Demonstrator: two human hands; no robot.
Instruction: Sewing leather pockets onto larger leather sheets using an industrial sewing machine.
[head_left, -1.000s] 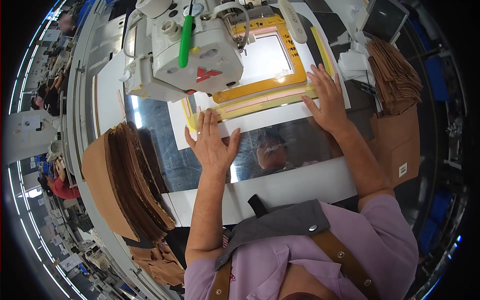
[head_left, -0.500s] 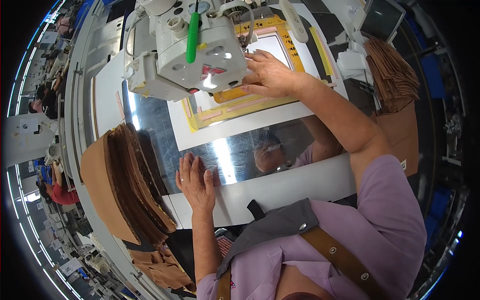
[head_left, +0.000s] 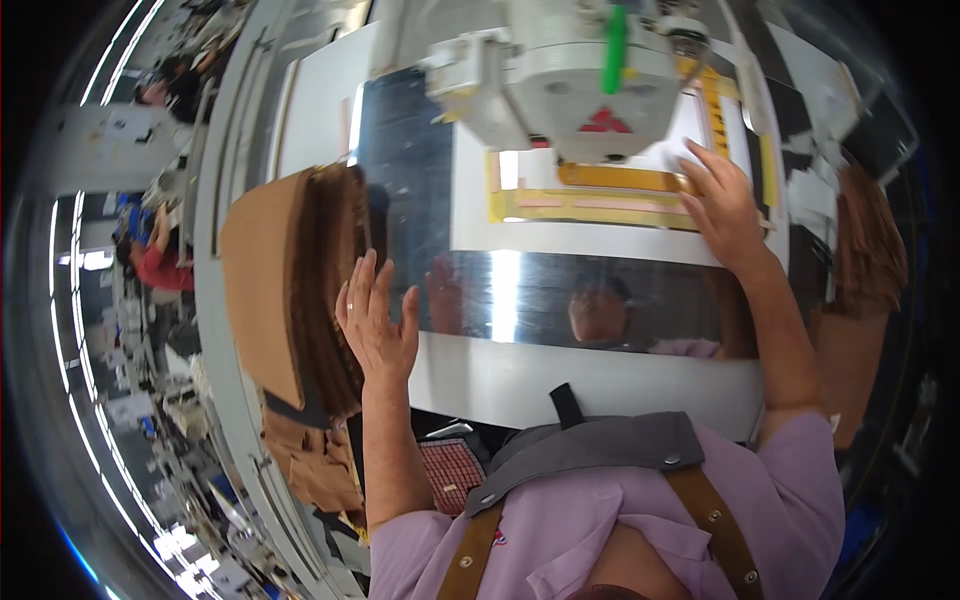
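My left hand [head_left: 380,318] is raised, fingers apart and holding nothing, right beside a thick stack of brown sheet pieces [head_left: 262,285]. My right hand [head_left: 727,210], slightly blurred, has its fingers apart at the lower right of an amber frame template [head_left: 625,178]. Whether its fingertips touch the template I cannot tell. Under the template lies a white sheet [head_left: 600,238] with yellow and pink strips. Over it hangs the white head of a sewing machine [head_left: 570,110] with a green stick-like part [head_left: 614,50]; the needle area is blurred.
A shiny metal plate [head_left: 440,290] borders the white table edge [head_left: 580,385] near my body. More brown pieces hang at the right [head_left: 868,235], and others sit below the left stack [head_left: 310,460]. Behind the machine's right side is a dark screen [head_left: 880,100]. Other people work far left.
The view has shifted. My left hand has left the metal plate and moved left to the brown stack. My right hand has drawn back from near the needle toward the template's lower right.
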